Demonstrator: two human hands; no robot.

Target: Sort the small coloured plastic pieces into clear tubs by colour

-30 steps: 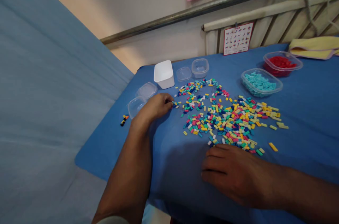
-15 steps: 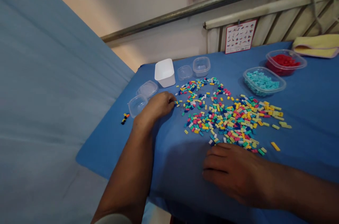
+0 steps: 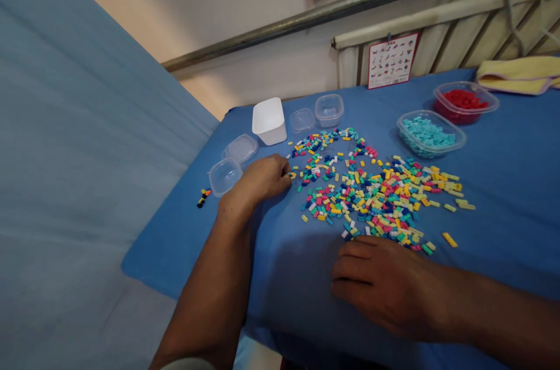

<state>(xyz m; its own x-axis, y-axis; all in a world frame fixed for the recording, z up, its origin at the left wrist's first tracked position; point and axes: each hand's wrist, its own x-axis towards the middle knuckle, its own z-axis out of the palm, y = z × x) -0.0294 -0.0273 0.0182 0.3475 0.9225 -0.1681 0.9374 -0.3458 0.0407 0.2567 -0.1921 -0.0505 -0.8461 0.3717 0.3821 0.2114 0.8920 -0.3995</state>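
Small toy building bricks (image 3: 376, 195) in yellow, pink, green, white and blue lie in a loose spread on the blue cloth. At the spread's left edge is my left hand (image 3: 268, 176), its fingers curled closed beside a few stray bricks. Whatever is between those fingertips is hidden. My right hand (image 3: 382, 279) rests at the near edge of the bricks, back upward. Its fingers are bent and close together, touching the cloth, and their undersides are out of sight.
Behind the bricks stand a white tub (image 3: 269, 125), a clear container (image 3: 329, 112) and a lid (image 3: 301, 121). Another clear container (image 3: 224, 178) is beside my left wrist. At right are containers of turquoise bricks (image 3: 429, 135) and red bricks (image 3: 464, 103). A picture card (image 3: 391, 60) leans behind.
The whole view has shifted slightly, so things appear a little further left. My left fingers have curled in somewhat more at the same spot. My right hand keeps its place by the bricks.
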